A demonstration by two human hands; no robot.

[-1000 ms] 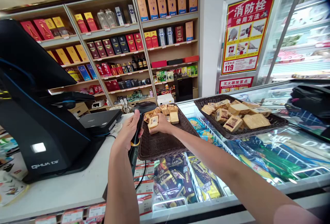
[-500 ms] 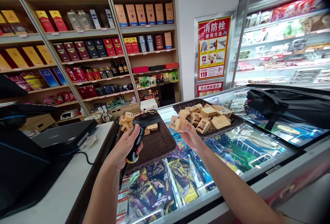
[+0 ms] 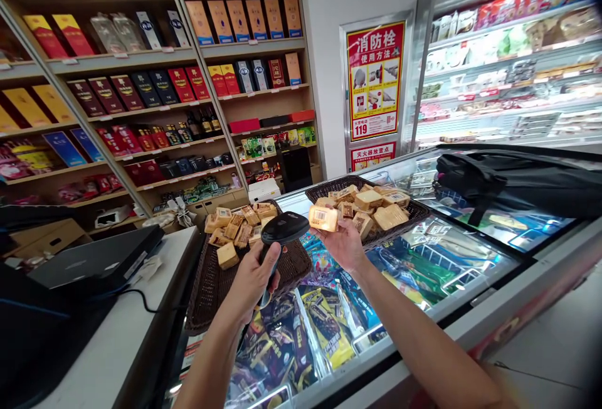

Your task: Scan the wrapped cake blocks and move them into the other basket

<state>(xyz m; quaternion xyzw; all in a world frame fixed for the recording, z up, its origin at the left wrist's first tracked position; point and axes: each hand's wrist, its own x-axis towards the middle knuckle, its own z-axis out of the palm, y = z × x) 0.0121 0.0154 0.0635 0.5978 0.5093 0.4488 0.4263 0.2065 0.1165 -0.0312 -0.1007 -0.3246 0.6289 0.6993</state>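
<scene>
My left hand (image 3: 256, 274) is wrapped round the handle of a black barcode scanner (image 3: 285, 226), its head pointing right. Close in front of that head, my right hand (image 3: 345, 244) grips a small packaged snack (image 3: 323, 218) by its right end. A printed barcode on the pack faces me, and the pack looks brightly lit. Behind my left hand lies a dark brown woven basket (image 3: 207, 290) with several similar packs (image 3: 234, 227) toward its far end. Beyond my right hand, a second woven basket (image 3: 420, 211) is heaped with more packs (image 3: 376, 201).
Both baskets rest on a glass-topped freezer (image 3: 451, 265) full of bagged ice treats. A black bag (image 3: 517, 180) lies on its right side. At left stands a counter (image 3: 141, 308) with dark checkout equipment (image 3: 98, 258) and a cable. Stocked shelves (image 3: 160, 108) line the back wall.
The scanner has moved right, closer to the pack. My right hand has turned the pack so its barcode faces me. The view has shifted slightly to the right.
</scene>
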